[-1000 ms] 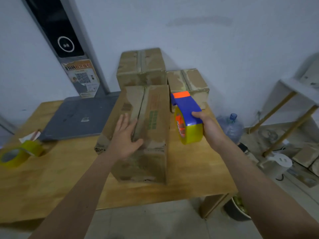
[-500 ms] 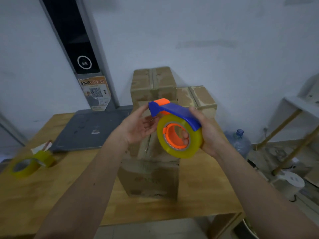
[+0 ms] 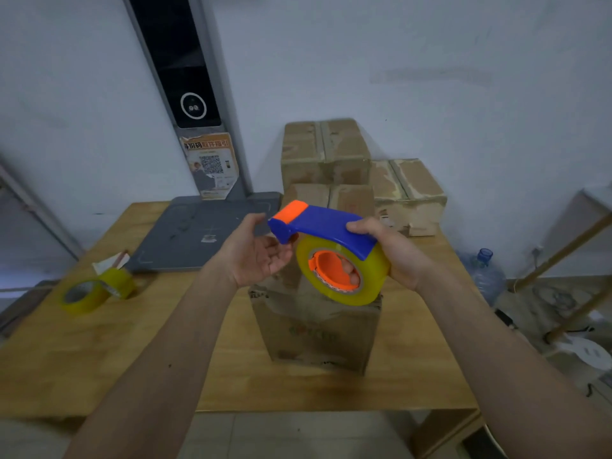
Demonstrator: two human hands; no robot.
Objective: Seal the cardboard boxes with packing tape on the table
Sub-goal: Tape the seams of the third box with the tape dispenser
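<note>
Gripping the tape dispenser in the right hand above the unsealed cardboard box on the table, the loosely curled, empty left hand seems to seek the tape end, which next needs pulling free

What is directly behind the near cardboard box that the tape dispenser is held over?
Behind the near box stand two more cardboard boxes: a taller one and a lower one at its right. The tape dispenser and both hands cover their lower fronts.
</note>
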